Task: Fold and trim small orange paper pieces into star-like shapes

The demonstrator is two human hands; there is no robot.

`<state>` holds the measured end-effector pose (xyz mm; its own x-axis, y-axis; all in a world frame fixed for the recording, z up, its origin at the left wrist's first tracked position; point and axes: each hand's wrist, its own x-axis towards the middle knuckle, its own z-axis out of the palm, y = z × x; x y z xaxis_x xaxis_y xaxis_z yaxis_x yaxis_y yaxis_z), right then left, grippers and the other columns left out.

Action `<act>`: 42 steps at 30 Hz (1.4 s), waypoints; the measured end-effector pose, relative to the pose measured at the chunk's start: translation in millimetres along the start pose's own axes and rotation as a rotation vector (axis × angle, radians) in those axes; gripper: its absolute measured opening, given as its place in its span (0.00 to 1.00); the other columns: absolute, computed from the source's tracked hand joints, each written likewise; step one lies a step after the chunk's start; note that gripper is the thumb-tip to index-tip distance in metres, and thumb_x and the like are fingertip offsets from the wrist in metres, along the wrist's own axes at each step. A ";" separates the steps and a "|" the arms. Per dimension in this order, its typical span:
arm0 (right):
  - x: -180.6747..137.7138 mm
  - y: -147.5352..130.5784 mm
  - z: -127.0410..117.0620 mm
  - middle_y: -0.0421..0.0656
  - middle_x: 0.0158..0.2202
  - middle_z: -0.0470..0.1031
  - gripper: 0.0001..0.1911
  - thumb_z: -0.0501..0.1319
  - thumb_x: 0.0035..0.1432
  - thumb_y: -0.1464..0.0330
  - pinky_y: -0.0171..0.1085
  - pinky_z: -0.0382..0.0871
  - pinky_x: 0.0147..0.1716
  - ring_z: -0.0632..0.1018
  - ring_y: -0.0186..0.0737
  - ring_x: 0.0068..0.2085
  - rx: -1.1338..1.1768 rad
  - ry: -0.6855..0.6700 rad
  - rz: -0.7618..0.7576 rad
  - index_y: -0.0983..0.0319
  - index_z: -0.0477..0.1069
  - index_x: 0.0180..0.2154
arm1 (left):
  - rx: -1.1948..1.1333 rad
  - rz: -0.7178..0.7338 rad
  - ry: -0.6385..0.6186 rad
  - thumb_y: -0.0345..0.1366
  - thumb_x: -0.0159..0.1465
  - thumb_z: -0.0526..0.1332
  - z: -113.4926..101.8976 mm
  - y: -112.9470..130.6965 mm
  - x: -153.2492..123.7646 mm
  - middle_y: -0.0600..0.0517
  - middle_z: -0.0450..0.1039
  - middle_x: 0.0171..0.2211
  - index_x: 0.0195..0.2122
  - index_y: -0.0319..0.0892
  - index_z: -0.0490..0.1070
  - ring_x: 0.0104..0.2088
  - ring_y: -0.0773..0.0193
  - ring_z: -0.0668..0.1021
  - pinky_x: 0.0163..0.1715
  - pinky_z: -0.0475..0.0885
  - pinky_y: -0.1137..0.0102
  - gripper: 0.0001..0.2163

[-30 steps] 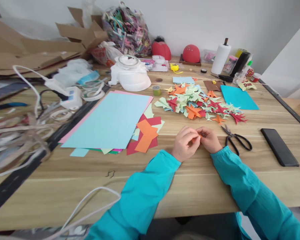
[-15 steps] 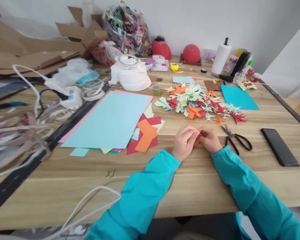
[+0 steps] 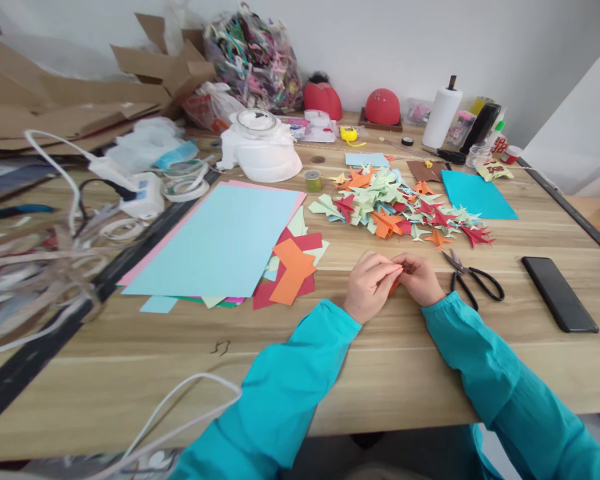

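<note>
My left hand (image 3: 373, 287) and my right hand (image 3: 420, 278) meet above the wooden table, fingertips together. Both pinch a small folded piece of orange paper (image 3: 394, 286); most of it is hidden behind the fingers. Just beyond them spreads a heap of folded paper shapes (image 3: 380, 200) in pale green, red, orange and blue. To the left, orange paper strips (image 3: 293, 270) lie over red and green cut pieces. Black-handled scissors (image 3: 473, 275) rest close to my right wrist, blades pointing away.
Large sheets of coloured paper (image 3: 220, 240) are stacked at the left, light blue on top. A phone (image 3: 560, 294) lies at the right. Farther back stand a white cap (image 3: 263, 150), a teal sheet (image 3: 480, 197) and a white roll (image 3: 443, 119). A white cable (image 3: 195, 380) loops at the front left.
My fingers have shifted slightly around the orange paper, and a little less of it shows between them. Everything else lies as before.
</note>
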<state>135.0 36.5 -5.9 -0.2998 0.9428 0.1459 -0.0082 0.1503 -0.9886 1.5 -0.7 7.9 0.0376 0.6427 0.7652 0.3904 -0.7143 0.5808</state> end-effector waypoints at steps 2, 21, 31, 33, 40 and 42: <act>-0.2 -0.4 0.2 0.38 0.23 0.73 0.07 0.67 0.39 0.71 0.33 0.68 0.29 0.73 0.32 0.27 0.006 -0.001 0.003 0.63 0.72 0.26 | 0.005 0.001 -0.018 0.30 0.58 0.59 -1.1 1.0 0.3 0.50 0.71 0.27 0.30 0.41 0.73 0.31 0.65 0.71 0.32 0.67 0.69 0.03; 2.5 -5.2 0.0 0.39 0.26 0.76 0.10 0.70 0.36 0.66 0.37 0.69 0.33 0.74 0.35 0.30 0.135 0.160 0.038 0.61 0.73 0.25 | -0.114 -0.508 -0.020 0.32 0.58 0.56 3.4 -2.8 -1.2 0.53 0.68 0.30 0.33 0.41 0.63 0.30 0.69 0.71 0.30 0.67 0.74 0.03; -1.3 -6.4 -2.6 0.39 0.29 0.76 0.09 0.67 0.39 0.69 0.32 0.66 0.27 0.74 0.34 0.29 0.220 0.121 0.082 0.59 0.75 0.28 | -0.375 -0.728 0.067 0.30 0.53 0.59 0.8 -4.7 3.9 0.56 0.65 0.22 0.24 0.40 0.65 0.24 0.70 0.69 0.25 0.64 0.75 0.02; -2.3 -8.1 -3.7 0.40 0.29 0.76 0.09 0.64 0.43 0.67 0.31 0.64 0.23 0.73 0.33 0.27 0.248 0.113 0.129 0.60 0.75 0.31 | -0.463 -0.790 0.112 0.31 0.52 0.59 1.0 -6.2 5.3 0.57 0.65 0.20 0.24 0.40 0.64 0.22 0.70 0.70 0.24 0.64 0.74 0.03; -1.0 -10.2 -4.2 0.41 0.23 0.74 0.13 0.60 0.46 0.66 0.32 0.61 0.21 0.72 0.33 0.23 0.325 0.135 0.191 0.63 0.75 0.35 | -0.599 -0.895 0.217 0.34 0.50 0.61 3.8 -19.5 3.0 0.56 0.68 0.23 0.30 0.40 0.69 0.24 0.69 0.72 0.25 0.67 0.74 0.06; -0.7 -8.9 -3.9 0.41 0.23 0.74 0.13 0.62 0.44 0.66 0.31 0.61 0.22 0.72 0.32 0.23 0.307 0.137 0.203 0.62 0.75 0.35 | -0.593 -0.909 0.201 0.36 0.50 0.62 4.7 -21.7 1.9 0.55 0.68 0.23 0.30 0.39 0.69 0.25 0.68 0.72 0.26 0.67 0.74 0.08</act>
<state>138.9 35.6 2.9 -0.1944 0.9784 -0.0707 -0.2528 -0.1196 -0.9601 -2.6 17.3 -4.5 -0.2113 0.9773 -0.0143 -0.3084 -0.0528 0.9498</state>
